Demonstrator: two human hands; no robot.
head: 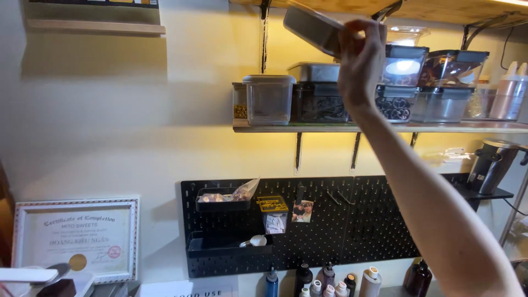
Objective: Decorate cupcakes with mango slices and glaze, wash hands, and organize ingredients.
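Observation:
My right hand [360, 60] is raised to the wall shelf [308, 128] and grips a flat grey lidded container [311, 28], tilted, above the row of boxes. Just below it sits a grey-lidded box [316, 71] stacked on a dark box of small black parts [319, 104]. A tall clear canister [268, 99] stands to the left. My forearm [434, 209] crosses the right of the view. My left hand is out of view.
More clear lidded containers [451, 69] and squeeze bottles [509, 91] fill the shelf's right side. A black pegboard [341, 220] with small bins hangs below. Bottles [330, 280] stand beneath it. A framed certificate [77, 239] leans at lower left. A dark appliance [489, 165] sits at right.

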